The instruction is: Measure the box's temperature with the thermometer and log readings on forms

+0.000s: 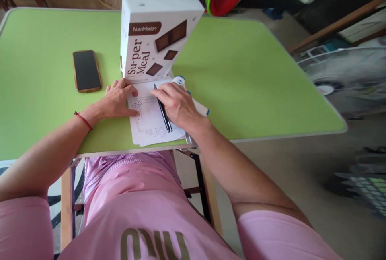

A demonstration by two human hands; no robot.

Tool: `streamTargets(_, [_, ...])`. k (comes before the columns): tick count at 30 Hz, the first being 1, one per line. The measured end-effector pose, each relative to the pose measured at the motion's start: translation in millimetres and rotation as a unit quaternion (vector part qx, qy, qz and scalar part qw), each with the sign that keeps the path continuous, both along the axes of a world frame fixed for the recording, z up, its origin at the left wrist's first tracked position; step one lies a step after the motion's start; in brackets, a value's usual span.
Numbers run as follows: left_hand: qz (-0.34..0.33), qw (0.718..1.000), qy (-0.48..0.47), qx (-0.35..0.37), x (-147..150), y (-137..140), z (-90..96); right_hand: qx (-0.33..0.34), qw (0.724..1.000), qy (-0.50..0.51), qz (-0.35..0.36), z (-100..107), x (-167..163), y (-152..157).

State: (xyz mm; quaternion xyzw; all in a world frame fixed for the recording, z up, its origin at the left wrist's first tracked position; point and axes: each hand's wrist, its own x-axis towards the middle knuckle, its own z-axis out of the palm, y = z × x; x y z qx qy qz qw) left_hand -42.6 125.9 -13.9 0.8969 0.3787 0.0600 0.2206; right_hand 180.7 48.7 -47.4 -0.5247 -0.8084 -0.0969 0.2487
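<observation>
Some handwritten sheets (147,109), before a carton (161,38) labelled “NutriMotion Su-per Meal”, are being touched by the wide-spread left hand (120,98); one pen (164,114) is being overlapped by the right hand (176,102), grip indeterminable.

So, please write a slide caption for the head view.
Left hand and right hand at handwritten sheets with a black pen, before an upright NutriMotion Su-per Meal box.
</observation>
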Motion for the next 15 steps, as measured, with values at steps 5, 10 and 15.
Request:
streamTargets(5, [0.037, 0.993, -0.111, 0.007, -5.1, 5.8, -2.7, 0.041, 0.999, -0.014, 0.002, -2.8, 0.9, -1.3])
streamTargets(10, [0.155, 0.943, -0.286, 0.07, -13.7, 27.3, -22.6, 0.043, 0.98, 0.053, -0.187, 2.8, 29.4, -14.1])
streamTargets(15, [0.156, 0.888, -0.431, 0.035, -3.8, 70.1, -58.1, -0.178, 0.933, 0.07, -0.306, 8.2, 49.1, -24.9])
